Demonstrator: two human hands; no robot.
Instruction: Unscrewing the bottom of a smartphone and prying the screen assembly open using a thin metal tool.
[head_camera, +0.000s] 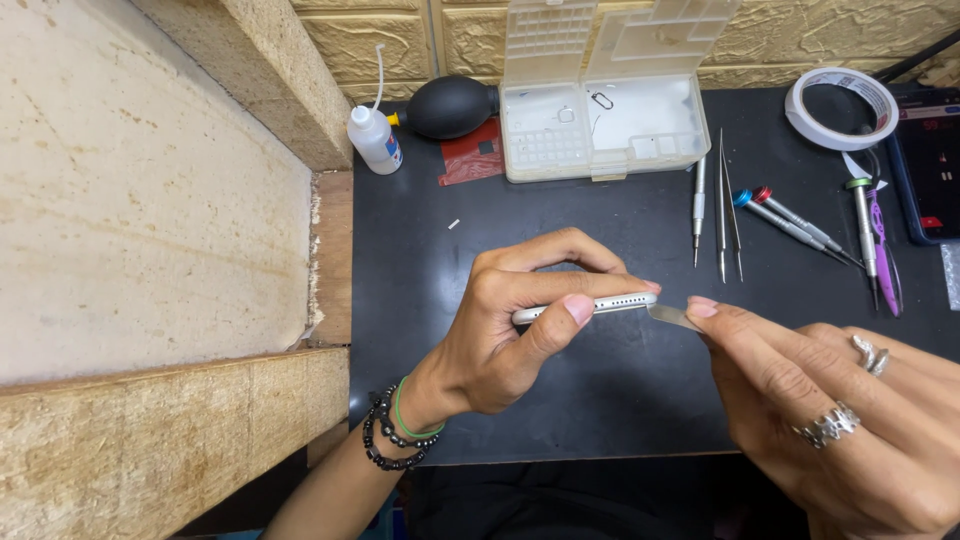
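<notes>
My left hand holds a silver phone edge-on above the black mat, thumb on its near side and fingers over the top. Its bottom edge with small holes faces me. My right hand, wearing rings, pinches a thin flat metal pry tool whose tip touches the phone's right end. Beaded and green bracelets circle my left wrist.
An open clear parts box stands at the back with a black air blower, a small white bottle and a red sheet. Tweezers, several screwdrivers and a tape roll lie right. A stone-like wall is left.
</notes>
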